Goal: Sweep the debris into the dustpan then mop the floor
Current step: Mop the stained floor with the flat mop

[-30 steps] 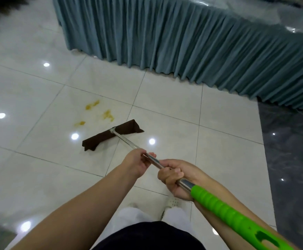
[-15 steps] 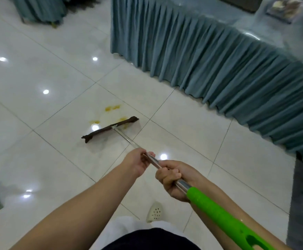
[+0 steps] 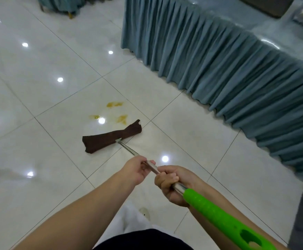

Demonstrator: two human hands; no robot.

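Both hands, left (image 3: 138, 171) and right (image 3: 170, 183), have fingers clamped on the mop (image 3: 111, 138) pole; it looks light and stiff, its cloth limp, best gripped mid-shaft near the stains (image 3: 114, 104).

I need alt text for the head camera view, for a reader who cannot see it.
Both hands grip a mop handle, left hand ahead of right hand, with the brown mop cloth on the white tile floor just short of yellow stains. A blue pleated table skirt hangs to the right.
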